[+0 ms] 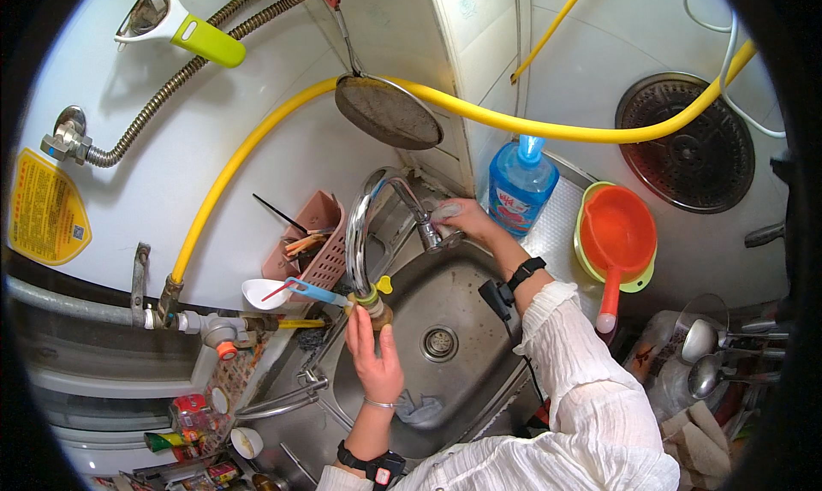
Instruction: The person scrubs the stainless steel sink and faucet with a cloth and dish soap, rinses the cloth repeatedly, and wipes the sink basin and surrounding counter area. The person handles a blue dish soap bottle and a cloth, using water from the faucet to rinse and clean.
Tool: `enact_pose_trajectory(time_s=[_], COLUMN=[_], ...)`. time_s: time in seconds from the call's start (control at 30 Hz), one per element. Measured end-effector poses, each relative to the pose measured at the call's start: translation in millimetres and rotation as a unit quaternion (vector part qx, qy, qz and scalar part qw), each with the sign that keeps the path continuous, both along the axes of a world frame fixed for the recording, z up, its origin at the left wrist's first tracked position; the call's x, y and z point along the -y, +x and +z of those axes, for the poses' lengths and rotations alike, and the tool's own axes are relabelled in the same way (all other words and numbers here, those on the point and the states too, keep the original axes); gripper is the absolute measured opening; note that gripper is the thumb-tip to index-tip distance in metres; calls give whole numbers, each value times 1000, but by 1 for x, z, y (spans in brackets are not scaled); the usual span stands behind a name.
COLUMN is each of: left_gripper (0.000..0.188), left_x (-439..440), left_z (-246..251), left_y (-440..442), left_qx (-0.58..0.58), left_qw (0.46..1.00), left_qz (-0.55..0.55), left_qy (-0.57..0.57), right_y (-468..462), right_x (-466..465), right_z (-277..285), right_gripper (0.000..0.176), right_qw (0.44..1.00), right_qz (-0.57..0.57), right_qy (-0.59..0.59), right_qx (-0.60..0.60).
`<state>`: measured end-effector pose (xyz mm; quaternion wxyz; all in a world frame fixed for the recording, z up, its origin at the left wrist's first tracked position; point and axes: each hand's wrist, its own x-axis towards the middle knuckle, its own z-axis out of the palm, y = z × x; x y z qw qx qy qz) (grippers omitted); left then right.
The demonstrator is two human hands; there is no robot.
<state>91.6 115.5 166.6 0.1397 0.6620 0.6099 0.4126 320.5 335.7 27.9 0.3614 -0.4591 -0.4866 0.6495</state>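
Observation:
My left hand [377, 361] is raised over the sink, its fingertips at the spout end of the curved chrome faucet [357, 240], where a nozzle with a yellow-green clamp [367, 296] is fitted. Whether the fingers grip the nozzle is unclear. My right hand [465, 216] is at the faucet's base beside the metal lever [449, 239], with something greyish and translucent [447, 212] at its fingers. Below both hands lies the stainless steel sink [475, 311] with its drain strainer [440, 343]. A crumpled grey cloth or bag [419, 409] rests near the basin's lower edge.
A blue detergent bottle [521, 186] stands right of my right hand, near an orange ladle [620, 228] in a green strainer [585, 260]. A pink utensil basket [327, 263] is left of the faucet. A round sieve [388, 113] hangs above by a yellow hose [488, 115]. Metal ladles [706, 372] lie right.

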Motion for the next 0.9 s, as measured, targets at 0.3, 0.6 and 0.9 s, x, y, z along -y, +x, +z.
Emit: enact_pose_trajectory(time_s=[0.3, 0.6, 0.9], left_gripper=[50, 50, 51], left_x=[1, 0, 0], left_z=[2, -1, -6], left_y=[-5, -5, -2], left_qx=[-12, -4, 3], left_qw=[1000, 1000, 1000], left_qz=[-8, -13, 0], left_qy=[-9, -2, 2], right_y=[-31, -26, -35], right_x=[31, 34, -19], right_z=[-13, -17, -29], right_gripper=[59, 54, 41], right_qw=[854, 863, 885], right_qz=[-277, -191, -129], right_qy=[280, 353, 344], right_qx=[340, 306, 286])
